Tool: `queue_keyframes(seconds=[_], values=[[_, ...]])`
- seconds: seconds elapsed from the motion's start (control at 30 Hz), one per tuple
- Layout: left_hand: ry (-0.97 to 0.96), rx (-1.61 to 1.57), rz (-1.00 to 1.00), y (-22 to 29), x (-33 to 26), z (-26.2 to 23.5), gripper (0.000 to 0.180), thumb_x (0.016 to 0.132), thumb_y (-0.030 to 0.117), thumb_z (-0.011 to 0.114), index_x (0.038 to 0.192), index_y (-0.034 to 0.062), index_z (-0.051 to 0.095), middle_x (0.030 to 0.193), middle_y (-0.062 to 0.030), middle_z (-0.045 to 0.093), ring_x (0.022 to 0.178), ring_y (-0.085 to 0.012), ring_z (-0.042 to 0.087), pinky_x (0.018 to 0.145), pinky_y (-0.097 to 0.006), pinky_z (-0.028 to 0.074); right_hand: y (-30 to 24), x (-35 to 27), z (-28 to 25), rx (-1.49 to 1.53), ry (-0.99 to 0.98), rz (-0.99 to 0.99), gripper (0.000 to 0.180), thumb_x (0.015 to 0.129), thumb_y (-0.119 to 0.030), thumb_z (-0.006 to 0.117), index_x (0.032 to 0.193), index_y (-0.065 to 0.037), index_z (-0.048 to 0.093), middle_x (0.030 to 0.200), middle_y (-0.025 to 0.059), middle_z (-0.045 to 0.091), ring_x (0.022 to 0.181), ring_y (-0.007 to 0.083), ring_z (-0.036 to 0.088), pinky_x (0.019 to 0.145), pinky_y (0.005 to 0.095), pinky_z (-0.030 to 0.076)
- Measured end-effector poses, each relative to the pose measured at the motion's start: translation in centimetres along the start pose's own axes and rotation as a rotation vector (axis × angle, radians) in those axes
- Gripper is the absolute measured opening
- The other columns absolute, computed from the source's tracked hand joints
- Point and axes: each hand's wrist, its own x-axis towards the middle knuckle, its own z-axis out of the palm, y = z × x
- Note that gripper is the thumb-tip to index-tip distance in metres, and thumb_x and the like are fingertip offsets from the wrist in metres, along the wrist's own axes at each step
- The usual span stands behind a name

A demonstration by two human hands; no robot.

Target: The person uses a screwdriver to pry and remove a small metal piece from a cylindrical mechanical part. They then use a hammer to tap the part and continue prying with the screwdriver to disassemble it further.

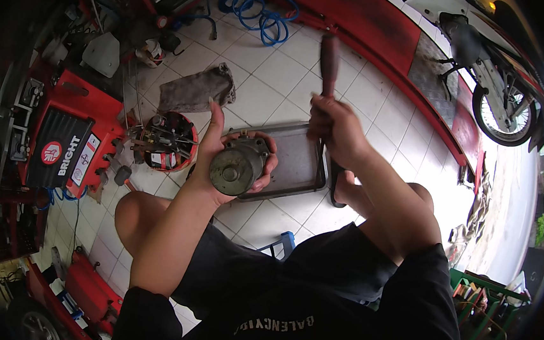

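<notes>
My left hand (211, 159) is wrapped round a grey, cylindrical metal housing (233, 170), with its thumb pointing up beside it. The housing has a round raised boss on the face toward me and lugs along its far edge. Raised to the right, my right hand (336, 127) is closed round what looks like a screwdriver (329, 66). Its dark red handle sticks up out of the fist, and a thin dark shaft seems to show below. The tool is apart from the housing. Beneath both hands a shallow metal tray (292, 162) rests on the tiled floor.
A red round tub of tools (169, 136) and a grey rag (198, 89) lie left of the tray. A red machine (70, 135) stands further left. Blue hose (259, 12) coils at the back. A red lift platform (373, 24) and a motorcycle (503, 79) occupy the right.
</notes>
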Motion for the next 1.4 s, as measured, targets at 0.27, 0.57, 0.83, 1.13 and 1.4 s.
queue_keyframes(seconds=[0.27,0.57,0.83,1.13,1.4], values=[[-0.014,0.049,0.075,-0.4,0.4,-0.2,0.104,0.087,0.089,0.027,0.097,-0.0066,0.065,0.081,-0.0205,0.064,0.065,-0.0277,0.064,0.054,-0.036,0.052,-1.2,-2.4,-0.5,-0.432,-0.234,-0.313,0.018,0.103,0.000,0.050,0.116,0.008,0.059,0.109,0.0145,0.068,0.106,0.0228,0.069,0.094,0.0333,0.056],[0.137,0.258,0.302,-2.1,0.0,-1.9,0.091,0.096,0.079,0.027,0.104,-0.0037,0.064,0.087,-0.0136,0.064,0.080,-0.0210,0.065,0.074,-0.032,0.055,-3.5,-8.9,2.5,-0.323,-0.306,-0.995,0.024,0.090,0.019,0.039,0.103,0.014,0.058,0.095,0.0239,0.068,0.100,0.0430,0.071,0.092,0.0506,0.058],[0.202,0.229,0.394,-2.1,0.1,-1.6,0.087,0.097,0.077,0.028,0.105,-0.0022,0.063,0.093,-0.0125,0.065,0.083,-0.0201,0.065,0.076,-0.032,0.055,-3.9,-9.9,3.4,-0.610,-0.378,-1.041,0.025,0.092,0.019,0.037,0.095,0.001,0.053,0.079,0.0221,0.069,0.087,0.0444,0.074,0.080,0.0540,0.063],[0.269,0.279,0.446,-2.1,0.1,-1.0,0.085,0.099,0.076,0.028,0.104,-0.0015,0.063,0.091,-0.0134,0.066,0.081,-0.0198,0.066,0.076,-0.032,0.055,-4.0,-9.8,3.7,-0.710,-0.394,-1.038,0.029,0.090,0.021,0.034,0.095,0.001,0.054,0.080,0.0206,0.069,0.087,0.0433,0.075,0.080,0.0532,0.064],[0.132,0.122,0.410,-2.0,0.1,-1.7,0.086,0.097,0.078,0.031,0.104,-0.0023,0.062,0.089,-0.0168,0.065,0.079,-0.0236,0.066,0.074,-0.035,0.057,-4.4,-10.2,2.9,-0.672,-0.346,-1.017,0.017,0.090,0.016,0.052,0.095,0.002,0.060,0.092,0.0198,0.071,0.099,0.0399,0.073,0.087,0.0460,0.061]])
